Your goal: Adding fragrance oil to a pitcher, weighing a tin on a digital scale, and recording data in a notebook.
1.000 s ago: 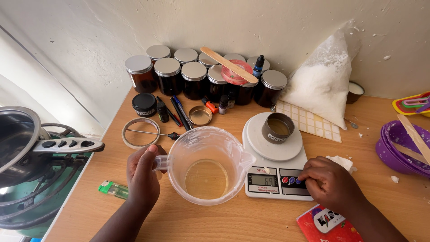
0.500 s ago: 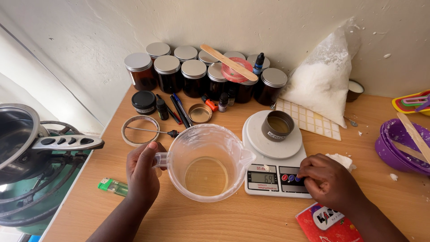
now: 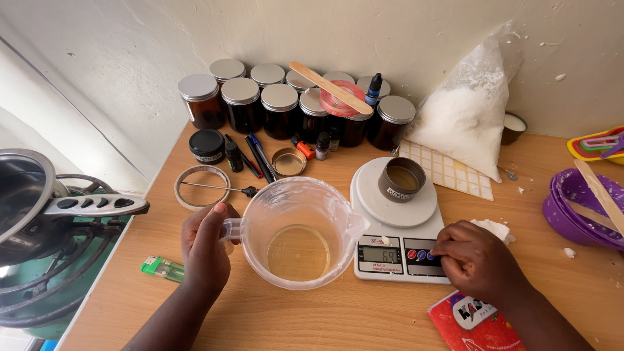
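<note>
Head view, centre of frame: the left hand (image 3: 205, 250) is closed around the handle of the clear plastic measuring jug (image 3: 300, 233), which holds a shallow pool of pale yellow liquid and sits just left of the white digital kitchen scale (image 3: 398, 224). The right hand (image 3: 478, 260), lower right of centre, has its fingers curled together with the fingertips on the scale's button panel; it grips nothing.

Hazards, as judged from this position:

- The small round metal tin (image 3: 402, 179) stands on the scale platform, with the jug's rim just beside the platform. Contact between jug and platform would disturb the reading.
- Pressure on the buttons could shift the light scale on the wooden tabletop (image 3: 364, 322).
- A one-handed grip on the handle leaves the jug free to tilt; the liquid could spill toward the green lighter (image 3: 162, 267), lower left.
- The steel pot (image 3: 26, 201) on the burner, far left, has a handle projecting toward the left forearm; a snag is possible.
</note>
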